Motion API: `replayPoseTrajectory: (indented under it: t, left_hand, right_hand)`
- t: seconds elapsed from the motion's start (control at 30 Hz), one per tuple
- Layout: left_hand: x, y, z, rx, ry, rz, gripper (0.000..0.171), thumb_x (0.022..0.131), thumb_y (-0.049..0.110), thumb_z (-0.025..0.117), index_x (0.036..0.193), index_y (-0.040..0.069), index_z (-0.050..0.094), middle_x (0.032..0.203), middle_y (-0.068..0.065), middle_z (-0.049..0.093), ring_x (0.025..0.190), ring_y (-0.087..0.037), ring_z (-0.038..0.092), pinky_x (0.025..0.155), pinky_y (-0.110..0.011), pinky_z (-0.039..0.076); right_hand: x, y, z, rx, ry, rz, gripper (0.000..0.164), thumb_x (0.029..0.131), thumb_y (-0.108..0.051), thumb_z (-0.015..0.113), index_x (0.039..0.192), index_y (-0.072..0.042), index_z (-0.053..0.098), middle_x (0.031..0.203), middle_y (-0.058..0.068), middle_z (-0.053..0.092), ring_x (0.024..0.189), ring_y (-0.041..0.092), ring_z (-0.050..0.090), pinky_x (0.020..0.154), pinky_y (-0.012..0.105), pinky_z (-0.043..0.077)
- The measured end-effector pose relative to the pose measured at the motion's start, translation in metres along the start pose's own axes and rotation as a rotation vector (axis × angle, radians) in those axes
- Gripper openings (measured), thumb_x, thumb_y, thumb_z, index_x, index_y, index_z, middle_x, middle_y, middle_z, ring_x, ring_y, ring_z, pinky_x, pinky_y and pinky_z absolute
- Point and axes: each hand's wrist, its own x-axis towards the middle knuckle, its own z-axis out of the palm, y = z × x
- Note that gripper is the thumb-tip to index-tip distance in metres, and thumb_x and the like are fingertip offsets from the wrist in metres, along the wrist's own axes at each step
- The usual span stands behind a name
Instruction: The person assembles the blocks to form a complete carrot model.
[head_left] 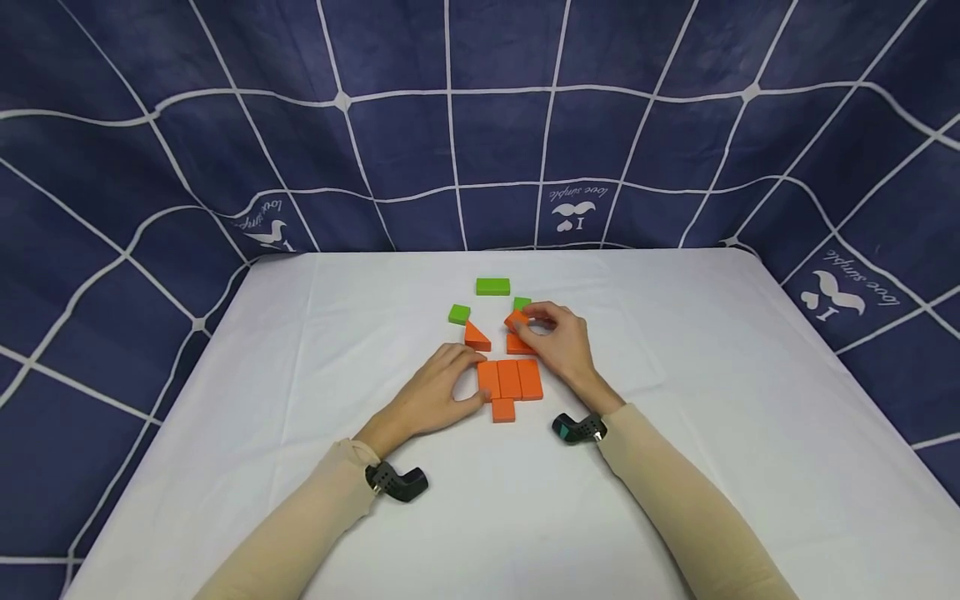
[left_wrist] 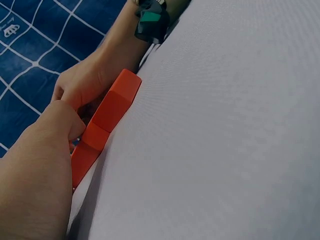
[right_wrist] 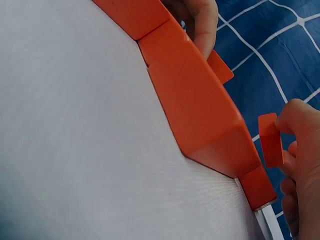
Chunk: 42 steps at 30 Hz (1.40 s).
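My right hand (head_left: 558, 337) pinches a small orange block (right_wrist: 270, 140) between thumb and fingers, above another orange block (head_left: 519, 344). Three orange rectangular blocks (head_left: 509, 380) lie side by side on the table. My left hand (head_left: 438, 387) curls around the leftmost one, thumb at its near end and fingertips at its far end. Against the near side of the row sits a small orange block (head_left: 503, 410). An orange triangular block (head_left: 476, 337) stands just beyond the left fingertips. The wrist views show the row low and edge-on, with the fingers partly hidden behind it.
Beyond the orange blocks are a green rectangular block (head_left: 492, 287), a small green block (head_left: 459, 314) on the left and another green block (head_left: 522, 303) by the right fingers. A white cloth (head_left: 337, 333) covers the table; a dark blue checked curtain (head_left: 397, 142) hangs around it.
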Motion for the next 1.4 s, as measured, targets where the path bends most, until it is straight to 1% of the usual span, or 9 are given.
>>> replayPoseTrajectory:
  t: [0.27, 0.43, 0.63, 0.73, 0.83, 0.93, 1.1, 1.23, 1.4]
  left_hand:
    - [-0.002, -0.002, 0.005, -0.011, -0.020, -0.008, 0.056, 0.094, 0.046, 0.067, 0.137, 0.010, 0.060, 0.139, -0.004, 0.056, 0.132, -0.021, 0.048, 0.117, -0.041, 0.041]
    - [-0.001, -0.003, 0.005, -0.016, -0.006, 0.005, 0.056, 0.094, 0.045, 0.068, 0.136, 0.010, 0.060, 0.137, -0.004, 0.057, 0.130, -0.021, 0.048, 0.116, -0.041, 0.042]
    - [-0.001, -0.005, 0.004, -0.022, 0.007, 0.006, 0.056, 0.094, 0.045, 0.069, 0.136, 0.009, 0.060, 0.136, -0.004, 0.057, 0.130, -0.021, 0.049, 0.115, -0.041, 0.043]
    - [-0.002, -0.007, 0.004, -0.029, 0.004, -0.002, 0.056, 0.094, 0.044, 0.069, 0.136, 0.009, 0.060, 0.136, -0.005, 0.056, 0.130, -0.021, 0.049, 0.115, -0.041, 0.043]
    - [-0.004, -0.007, 0.004, -0.045, 0.001, -0.015, 0.055, 0.093, 0.043, 0.069, 0.136, 0.009, 0.061, 0.136, -0.005, 0.057, 0.129, -0.022, 0.049, 0.114, -0.042, 0.044]
    - [-0.003, -0.006, 0.005, -0.053, -0.003, -0.011, 0.055, 0.094, 0.043, 0.069, 0.137, 0.009, 0.060, 0.136, -0.005, 0.057, 0.130, -0.022, 0.049, 0.114, -0.041, 0.043]
    - [0.001, -0.006, 0.004, -0.032, 0.004, -0.003, 0.055, 0.094, 0.044, 0.068, 0.137, 0.010, 0.060, 0.137, -0.005, 0.057, 0.129, -0.022, 0.049, 0.115, -0.041, 0.043]
    - [0.002, -0.006, 0.002, -0.018, 0.002, -0.006, 0.055, 0.094, 0.044, 0.068, 0.137, 0.010, 0.060, 0.136, -0.004, 0.057, 0.129, -0.021, 0.049, 0.114, -0.041, 0.043]
    - [0.003, -0.006, 0.000, -0.016, 0.002, 0.007, 0.053, 0.094, 0.041, 0.068, 0.137, 0.010, 0.059, 0.137, -0.003, 0.056, 0.131, -0.020, 0.048, 0.117, -0.041, 0.041]
  right_hand:
    - [-0.015, 0.002, -0.005, 0.015, -0.019, -0.085, 0.028, 0.089, -0.026, 0.081, 0.112, -0.010, 0.077, 0.105, 0.007, 0.076, 0.102, 0.025, 0.068, 0.092, 0.045, 0.056]
    - [-0.020, -0.001, -0.008, 0.030, -0.030, -0.131, 0.027, 0.087, -0.023, 0.082, 0.110, -0.010, 0.077, 0.104, 0.006, 0.076, 0.098, 0.024, 0.066, 0.090, 0.044, 0.054]
    - [-0.024, -0.002, -0.011, 0.070, -0.051, -0.215, 0.025, 0.085, -0.016, 0.083, 0.108, -0.010, 0.078, 0.103, 0.004, 0.075, 0.093, 0.024, 0.065, 0.086, 0.042, 0.055]
    - [-0.027, 0.000, -0.012, 0.085, -0.077, -0.257, 0.024, 0.084, -0.014, 0.083, 0.107, -0.011, 0.078, 0.103, 0.003, 0.075, 0.094, 0.022, 0.066, 0.086, 0.039, 0.056]
    - [-0.032, 0.003, -0.015, 0.095, -0.107, -0.309, 0.023, 0.083, -0.010, 0.082, 0.105, -0.013, 0.079, 0.102, 0.002, 0.076, 0.097, 0.020, 0.065, 0.088, 0.033, 0.054]
    - [-0.036, 0.005, -0.020, 0.104, -0.108, -0.354, 0.023, 0.081, -0.006, 0.082, 0.102, -0.013, 0.080, 0.100, 0.003, 0.076, 0.098, 0.019, 0.066, 0.091, 0.026, 0.052]
    - [-0.039, 0.004, -0.026, 0.146, -0.128, -0.376, 0.023, 0.081, -0.005, 0.084, 0.102, -0.013, 0.080, 0.100, 0.003, 0.076, 0.100, 0.019, 0.065, 0.095, 0.021, 0.050]
    - [-0.042, 0.002, -0.028, 0.172, -0.158, -0.384, 0.024, 0.081, -0.007, 0.086, 0.103, -0.013, 0.080, 0.102, 0.002, 0.077, 0.103, 0.019, 0.065, 0.099, 0.022, 0.049]
    - [-0.046, 0.000, -0.029, 0.173, -0.166, -0.396, 0.025, 0.079, -0.004, 0.086, 0.102, -0.012, 0.080, 0.103, 0.003, 0.076, 0.104, 0.019, 0.065, 0.099, 0.022, 0.049]
